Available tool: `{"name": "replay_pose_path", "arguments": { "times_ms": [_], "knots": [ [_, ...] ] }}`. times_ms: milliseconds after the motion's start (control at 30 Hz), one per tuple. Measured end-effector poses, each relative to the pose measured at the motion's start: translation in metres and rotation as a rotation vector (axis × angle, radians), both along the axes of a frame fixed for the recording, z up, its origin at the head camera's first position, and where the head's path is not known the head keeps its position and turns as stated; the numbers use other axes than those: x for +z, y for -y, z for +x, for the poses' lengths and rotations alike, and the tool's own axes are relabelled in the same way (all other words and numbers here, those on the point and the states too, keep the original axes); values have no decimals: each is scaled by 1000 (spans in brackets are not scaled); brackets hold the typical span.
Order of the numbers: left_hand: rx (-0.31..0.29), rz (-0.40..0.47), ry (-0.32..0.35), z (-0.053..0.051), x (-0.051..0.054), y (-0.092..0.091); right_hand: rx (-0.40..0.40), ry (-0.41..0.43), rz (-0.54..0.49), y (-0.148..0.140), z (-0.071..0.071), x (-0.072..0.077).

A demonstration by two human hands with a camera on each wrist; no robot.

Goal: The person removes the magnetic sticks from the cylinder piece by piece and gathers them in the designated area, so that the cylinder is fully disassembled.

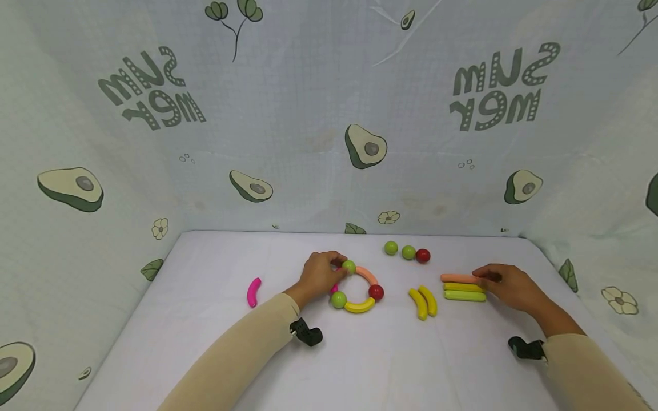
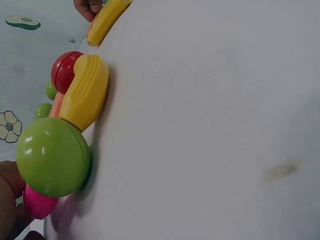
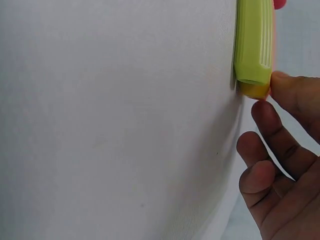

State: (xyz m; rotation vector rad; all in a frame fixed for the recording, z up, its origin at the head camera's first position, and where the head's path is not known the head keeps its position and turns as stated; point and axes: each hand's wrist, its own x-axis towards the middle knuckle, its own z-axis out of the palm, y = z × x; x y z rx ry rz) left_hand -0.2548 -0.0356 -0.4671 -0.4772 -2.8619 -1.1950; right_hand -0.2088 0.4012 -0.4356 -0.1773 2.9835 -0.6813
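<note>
On the white table, a ring (image 1: 361, 306) of curved sticks and balls lies left of my right hand. My left hand (image 1: 320, 275) pinches the green ball (image 1: 349, 266) at the ring's far side; a pink curved stick is partly hidden beneath the fingers. Nearest the camera in the left wrist view is another green ball (image 2: 52, 157), between that pink stick (image 2: 40, 202) and a yellow curved stick (image 2: 90, 92), with a red ball (image 2: 65, 70) beyond. My right hand (image 1: 511, 287) pinches the right end of an orange stick (image 1: 457, 278), which lies beside a yellow stick (image 1: 458, 287) and a green stick (image 3: 254, 42).
A loose pink curved stick (image 1: 253, 292) lies at the left. Two yellow curved sticks (image 1: 422, 303) lie right of the ring. At the back are two green balls (image 1: 391, 248) and a red ball (image 1: 423, 256). Printed cloth (image 1: 308, 114) hangs behind the table.
</note>
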Motion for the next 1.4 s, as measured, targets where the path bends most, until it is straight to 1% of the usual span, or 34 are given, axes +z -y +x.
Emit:
{"name": "replay_pose_path", "arguments": {
  "times_ms": [100,267,367,467,567,633,767,867,967,1100,1233,1300,1400],
  "knots": [
    [-5,6,-2,1,-1,0,-12,2,-9,1,0,0],
    [-32,6,13,1,-2,3,-45,-34,-19,14,1,2],
    [-53,16,31,2,-1,9,-61,-44,-35,32,1,5],
    [-80,14,49,3,1,16,-54,-51,-42,54,0,9],
    [-129,-13,46,5,4,24,-49,-54,-58,79,0,12],
    [-178,-36,42,6,5,28,-31,-57,-75,95,0,13],
    [-289,-91,14,10,5,37,38,-65,-87,124,0,14],
    [-368,-113,-16,11,4,43,91,-57,-78,144,1,13],
    [-431,-122,-16,12,4,47,139,-32,-68,163,3,13],
    [-480,-187,-3,12,5,50,212,-3,-49,188,2,11],
    [-513,-252,-28,10,6,52,299,31,-55,210,-3,8],
    [-526,-262,-52,9,6,52,351,33,-48,220,-7,6],
    [-536,-252,-70,8,4,51,415,22,-12,231,-12,3]
  ]
}}
